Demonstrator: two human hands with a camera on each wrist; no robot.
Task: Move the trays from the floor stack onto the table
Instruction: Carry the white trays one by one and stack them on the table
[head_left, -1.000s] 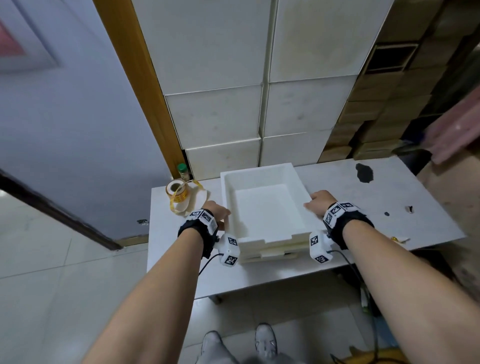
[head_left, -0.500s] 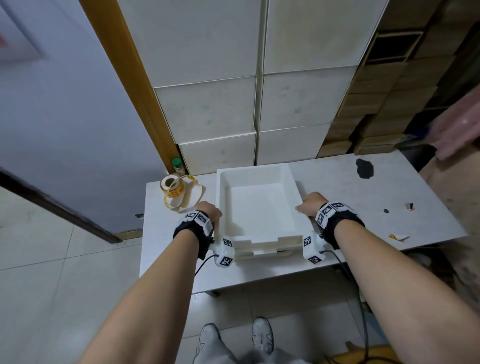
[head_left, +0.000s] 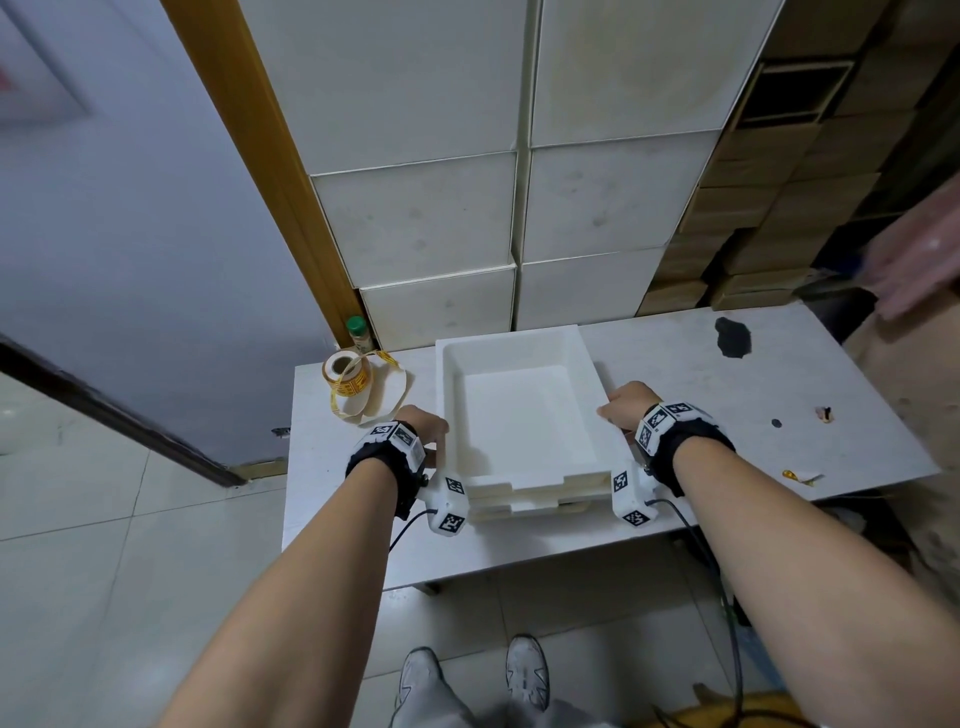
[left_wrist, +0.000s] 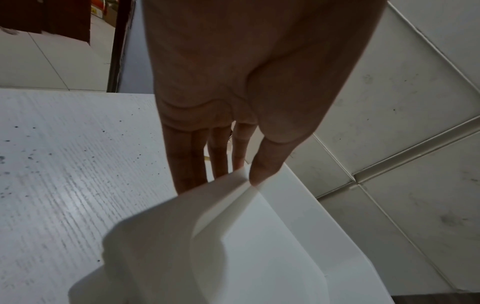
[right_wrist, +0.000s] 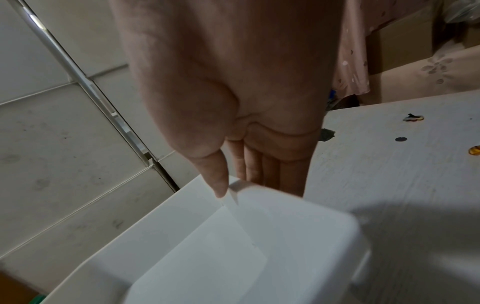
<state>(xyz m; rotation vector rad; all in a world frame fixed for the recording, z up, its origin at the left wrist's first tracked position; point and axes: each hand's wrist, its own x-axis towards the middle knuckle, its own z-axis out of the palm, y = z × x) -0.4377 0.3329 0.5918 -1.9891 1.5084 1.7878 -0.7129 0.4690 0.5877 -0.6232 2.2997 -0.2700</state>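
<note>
A: Where's the tray?
B: On the desk, atop others; left grip and right grip pinch opposite walls, likely to keep it level.

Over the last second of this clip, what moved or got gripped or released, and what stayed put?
Little changed. The left hand and right hand stay on the side walls of the top white foam tray, thumbs on the rims; nothing was let go. The tray stays on the white trays beneath it, on the white table. The roll of yellow tape and the green-capped bottle have not moved.
</note>
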